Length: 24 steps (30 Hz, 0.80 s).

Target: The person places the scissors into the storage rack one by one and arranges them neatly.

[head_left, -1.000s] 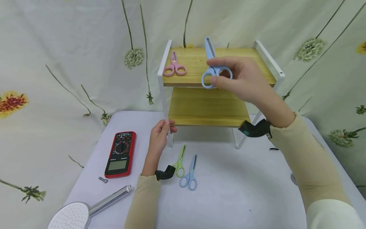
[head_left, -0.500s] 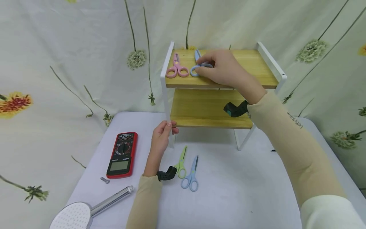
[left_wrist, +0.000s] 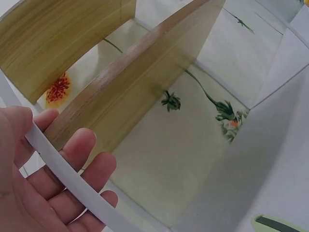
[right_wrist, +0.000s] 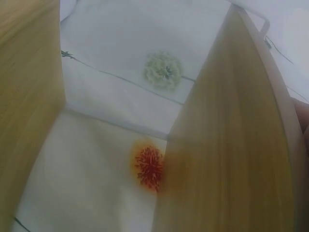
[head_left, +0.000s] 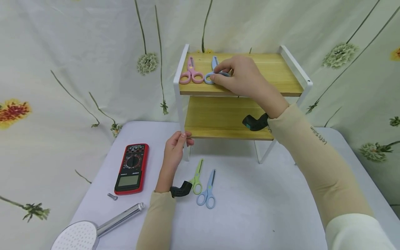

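On the top board of the two-tier shelf (head_left: 262, 66), my right hand (head_left: 242, 74) pinches light blue scissors (head_left: 214, 62) by the handles. The scissors lie beside pink scissors (head_left: 191, 72), blades pointing to the back; the hand covers part of their right loop. In the right wrist view only a sliver of the hand (right_wrist: 301, 116) shows past the board edge. My left hand (head_left: 174, 147) grips the shelf's white left leg at the lower board. The left wrist view shows that hand's fingers (left_wrist: 99, 171) curled around the white frame (left_wrist: 63, 169).
Green scissors (head_left: 197, 178) and another pair of blue scissors (head_left: 208, 191) lie on the white table in front of the shelf. At the left are a red-and-black multimeter (head_left: 132, 169), a small bolt (head_left: 112, 196) and a shower head (head_left: 76, 236). A flowered cloth (head_left: 93, 52) hangs behind.
My right hand has brought the blue scissors left and down from above the shelf onto its top board, next to the pink pair. My left hand keeps its grip on the leg.
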Each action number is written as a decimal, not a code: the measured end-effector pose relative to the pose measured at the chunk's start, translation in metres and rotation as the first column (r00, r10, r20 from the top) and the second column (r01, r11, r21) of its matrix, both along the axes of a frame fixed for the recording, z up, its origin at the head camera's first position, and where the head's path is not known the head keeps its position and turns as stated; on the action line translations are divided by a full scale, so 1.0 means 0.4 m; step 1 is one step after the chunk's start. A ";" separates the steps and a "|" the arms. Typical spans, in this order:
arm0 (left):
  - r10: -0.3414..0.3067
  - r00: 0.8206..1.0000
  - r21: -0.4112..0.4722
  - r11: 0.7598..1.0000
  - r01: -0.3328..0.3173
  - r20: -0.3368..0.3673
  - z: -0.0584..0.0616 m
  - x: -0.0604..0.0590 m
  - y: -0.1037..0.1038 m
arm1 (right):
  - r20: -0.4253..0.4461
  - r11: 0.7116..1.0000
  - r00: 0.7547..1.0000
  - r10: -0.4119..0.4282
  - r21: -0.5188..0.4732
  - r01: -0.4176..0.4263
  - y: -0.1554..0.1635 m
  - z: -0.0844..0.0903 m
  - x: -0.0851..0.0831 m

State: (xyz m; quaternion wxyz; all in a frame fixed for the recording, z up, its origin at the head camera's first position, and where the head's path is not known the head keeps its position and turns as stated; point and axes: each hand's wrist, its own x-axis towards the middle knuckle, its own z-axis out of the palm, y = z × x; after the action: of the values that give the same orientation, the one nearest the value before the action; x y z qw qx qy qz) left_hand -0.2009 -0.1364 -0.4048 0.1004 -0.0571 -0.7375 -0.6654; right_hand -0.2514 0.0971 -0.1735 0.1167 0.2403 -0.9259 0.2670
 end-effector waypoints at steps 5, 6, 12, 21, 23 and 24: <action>0.003 1.000 -0.004 1.000 -0.003 -0.002 0.002 -0.001 0.001 | -0.001 1.000 1.000 -0.001 -0.008 0.001 0.000 0.000 0.002; 0.005 1.000 -0.006 1.000 -0.005 -0.001 0.001 -0.001 0.001 | 0.000 1.000 1.000 0.000 -0.010 0.000 0.000 -0.001 0.002; 0.008 1.000 -0.009 1.000 -0.008 -0.004 0.002 -0.003 0.004 | 0.008 1.000 1.000 -0.003 -0.020 0.003 0.003 -0.002 0.004; -0.001 1.000 0.005 1.000 0.001 0.004 0.002 -0.001 0.003 | -0.225 0.955 0.974 -0.005 -0.289 -0.062 0.029 -0.038 0.043; -0.001 1.000 0.010 1.000 0.001 0.007 0.001 -0.001 0.003 | -0.401 0.921 0.916 -0.004 -0.358 -0.153 0.042 -0.070 0.069; -0.002 1.000 0.011 1.000 0.002 0.007 0.000 -0.002 0.002 | -0.476 0.897 0.880 -0.010 -0.393 -0.203 0.047 -0.088 0.086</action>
State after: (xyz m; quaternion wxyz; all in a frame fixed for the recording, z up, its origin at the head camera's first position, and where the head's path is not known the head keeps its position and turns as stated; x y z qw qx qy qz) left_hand -0.2016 -0.1355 -0.4046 0.0976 -0.0551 -0.7342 -0.6696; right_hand -0.2170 0.1159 -0.2087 0.3718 0.3124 -0.7746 0.4051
